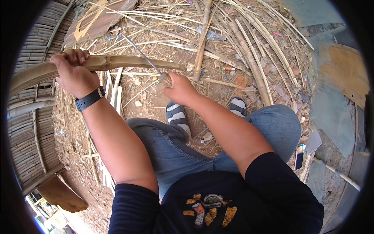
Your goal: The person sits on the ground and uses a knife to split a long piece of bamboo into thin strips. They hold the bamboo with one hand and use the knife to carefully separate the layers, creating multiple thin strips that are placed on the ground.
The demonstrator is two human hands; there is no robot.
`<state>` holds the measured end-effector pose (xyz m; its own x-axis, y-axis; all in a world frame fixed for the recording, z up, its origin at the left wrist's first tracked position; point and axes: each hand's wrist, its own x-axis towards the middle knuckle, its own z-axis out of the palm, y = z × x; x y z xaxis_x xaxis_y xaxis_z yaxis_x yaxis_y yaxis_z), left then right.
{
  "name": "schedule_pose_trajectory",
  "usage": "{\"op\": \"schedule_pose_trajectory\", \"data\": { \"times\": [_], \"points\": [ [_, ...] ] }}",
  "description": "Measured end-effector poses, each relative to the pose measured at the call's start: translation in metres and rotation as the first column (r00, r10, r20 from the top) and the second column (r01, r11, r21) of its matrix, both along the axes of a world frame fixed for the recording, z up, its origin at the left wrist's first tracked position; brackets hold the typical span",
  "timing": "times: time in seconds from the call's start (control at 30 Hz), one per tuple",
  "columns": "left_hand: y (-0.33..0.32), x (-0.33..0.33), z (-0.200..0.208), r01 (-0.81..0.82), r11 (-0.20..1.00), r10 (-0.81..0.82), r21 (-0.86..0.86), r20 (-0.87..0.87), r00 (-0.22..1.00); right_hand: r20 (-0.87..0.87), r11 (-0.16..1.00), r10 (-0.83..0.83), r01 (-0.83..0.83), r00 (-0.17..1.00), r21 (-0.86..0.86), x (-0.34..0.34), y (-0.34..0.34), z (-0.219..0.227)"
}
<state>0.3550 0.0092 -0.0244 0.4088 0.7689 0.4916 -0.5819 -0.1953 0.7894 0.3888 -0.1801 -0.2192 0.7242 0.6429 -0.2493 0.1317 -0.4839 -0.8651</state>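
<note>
A long split bamboo piece (124, 61) runs from the left rim across to a tapered end in front of me. Around its left part are wrapped the fingers of my left hand (74, 72), which has a dark watch on its wrist. My right hand (179, 89) is closed around the handle of a knife (140, 52). Its thin, narrow blade points up and to the left, crossing the bamboo near the tapered end. Whether the edge touches the bamboo, I cannot tell.
Thin bamboo strips (167, 25) and thicker poles (249, 58) litter the dirt ground ahead. A slatted bamboo wall (37, 128) stands at the left. Grey sheets (335, 121) lie on the right, near a phone (299, 159). My sandalled feet (177, 113) are below my hands.
</note>
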Motion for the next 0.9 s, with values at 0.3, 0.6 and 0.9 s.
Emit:
{"op": "schedule_pose_trajectory", "data": {
  "times": [0.3, 0.6, 0.9],
  "points": [
    [-0.003, 0.002, 0.001, 0.036, 0.999, -0.036, 0.024, -0.01, 0.999, -0.087, 0.942, -0.237, 0.207, 0.967, -0.265, -0.019, -0.045, -0.121],
    [-0.008, 0.004, -0.001, -0.02, 1.0, 0.02, 0.012, 0.005, 1.0, -0.024, 0.98, -0.185, 0.186, 0.982, 0.07, -0.033, 0.012, -0.026],
    [0.008, 0.002, -0.002, -0.113, 0.992, 0.114, -0.05, 0.029, 0.993, -0.089, 0.932, -0.229, 0.193, 0.969, -0.306, -0.008, -0.029, -0.097]
  ]
}}
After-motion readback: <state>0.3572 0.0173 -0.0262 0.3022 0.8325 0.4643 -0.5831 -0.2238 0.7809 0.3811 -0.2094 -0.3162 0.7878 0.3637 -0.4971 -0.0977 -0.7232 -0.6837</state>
